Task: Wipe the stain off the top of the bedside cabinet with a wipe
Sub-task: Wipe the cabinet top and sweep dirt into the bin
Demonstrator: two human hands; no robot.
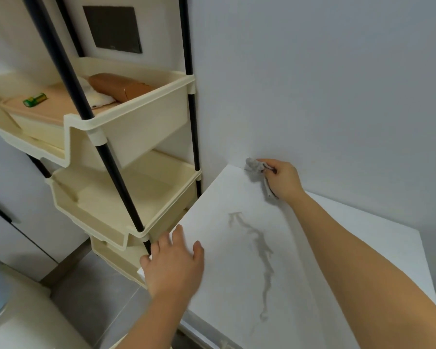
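The white top of the bedside cabinet (358,250) fills the lower right. A long grey stain (261,248) runs down its middle, from a hooked end at the far side toward the near edge. My right hand (283,180) is at the cabinet's far corner by the wall, shut on a crumpled grey wipe (254,166) that bunches out past the fingers. The wipe is beyond the stain's far end, apart from it. My left hand (174,265) hovers over the cabinet's left edge, fingers spread, holding nothing.
A cream plastic shelf rack (141,122) on black poles stands close against the cabinet's left side, its top bin holding a brown case (121,86) and a small green item (35,100). The white wall (337,84) runs behind the cabinet. Grey floor (98,293) lies below left.
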